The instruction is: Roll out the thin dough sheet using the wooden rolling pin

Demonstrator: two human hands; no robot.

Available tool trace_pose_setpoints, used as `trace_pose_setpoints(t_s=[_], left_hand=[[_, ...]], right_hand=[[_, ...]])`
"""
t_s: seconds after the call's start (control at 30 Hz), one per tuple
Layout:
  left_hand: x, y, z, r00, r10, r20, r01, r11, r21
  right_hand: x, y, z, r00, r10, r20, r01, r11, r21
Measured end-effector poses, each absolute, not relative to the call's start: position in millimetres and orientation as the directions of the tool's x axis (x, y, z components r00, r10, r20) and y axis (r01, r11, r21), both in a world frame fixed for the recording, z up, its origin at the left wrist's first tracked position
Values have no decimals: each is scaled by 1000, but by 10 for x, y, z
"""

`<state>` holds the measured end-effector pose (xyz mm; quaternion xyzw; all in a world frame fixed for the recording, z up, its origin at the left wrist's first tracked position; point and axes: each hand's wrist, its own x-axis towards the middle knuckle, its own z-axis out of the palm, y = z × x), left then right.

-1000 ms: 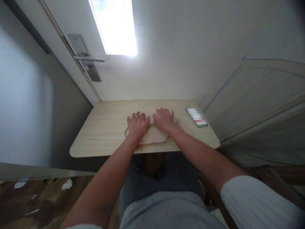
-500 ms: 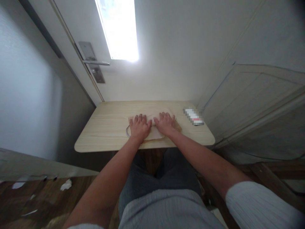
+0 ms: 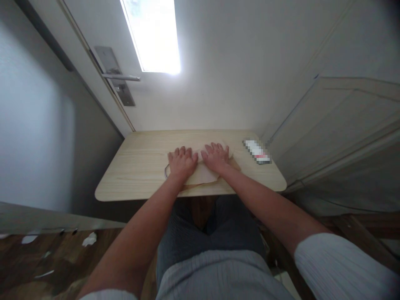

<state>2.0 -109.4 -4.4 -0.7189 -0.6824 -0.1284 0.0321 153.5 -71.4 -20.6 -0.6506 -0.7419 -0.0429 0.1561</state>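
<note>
A beige cloth [image 3: 201,177] on the wooden worktop [image 3: 140,171] is pressed flat by the left hand [image 3: 182,163] and right hand [image 3: 215,157], both open with fingers spread.

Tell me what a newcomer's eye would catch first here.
The bright panel glares at top centre, right of the door handle. Below it, the left hand and right hand lie flat, side by side, on a beige sheet at the near edge of the pale wooden table.

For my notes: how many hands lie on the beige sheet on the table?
2: left hand on the beige sheet, left part; right hand on its right part. None seems hidden.
</note>
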Motion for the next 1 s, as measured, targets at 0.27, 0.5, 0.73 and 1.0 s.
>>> trace_pose_setpoints(t_s=[0.27, 0.5, 0.73, 1.0], left_hand=[[-22, -817, -52, 15, 974, 224, 990, -46, 136], [-103, -546, -56, 0, 989, 147, 987, -24, 158], [-179, -293, -62, 11, 997, 81, 988, -23, 150], [-178, -209, -25, -5, 999, 52, 991, -2, 132]], right_hand=[[1474, -495, -185, -91, 958, 273, 976, 140, -166], [1421, -205, -167, -99, 973, 210, 972, 140, -187], [1383, 35, -137, -113, 981, 161, 966, 146, -214], [1385, 132, -139, -134, 983, 123, 956, 161, -245]])
